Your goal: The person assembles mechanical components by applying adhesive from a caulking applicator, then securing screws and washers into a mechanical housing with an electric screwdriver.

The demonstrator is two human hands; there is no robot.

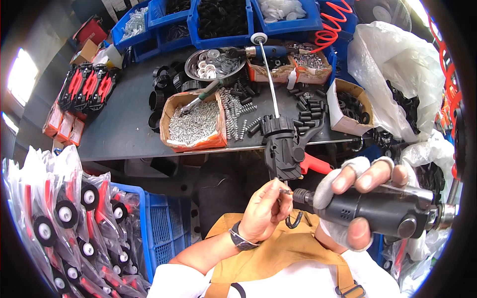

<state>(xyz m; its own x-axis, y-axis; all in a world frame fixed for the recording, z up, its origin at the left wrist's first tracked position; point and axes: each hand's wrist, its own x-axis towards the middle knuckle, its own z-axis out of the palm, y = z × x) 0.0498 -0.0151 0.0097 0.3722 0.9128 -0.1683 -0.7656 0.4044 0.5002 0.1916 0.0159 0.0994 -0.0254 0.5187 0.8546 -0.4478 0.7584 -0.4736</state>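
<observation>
My right hand, in a pale fingerless glove, grips a black power screwdriver lying almost level and pointing left. At its bit end, my left hand is closed in a pinch, the thumb and forefinger at the tip. What is between those fingers is too small to tell. Just beyond them stands a black plastic tool body with a red trigger. A long metal rod rises from it, ending in a round disc. Below my left hand hangs a dark hook.
On the dark table are a box of screws, springs, black sleeves and a bowl of washers. Blue bins line the back. A blue crate and bagged red-and-black parts stand left.
</observation>
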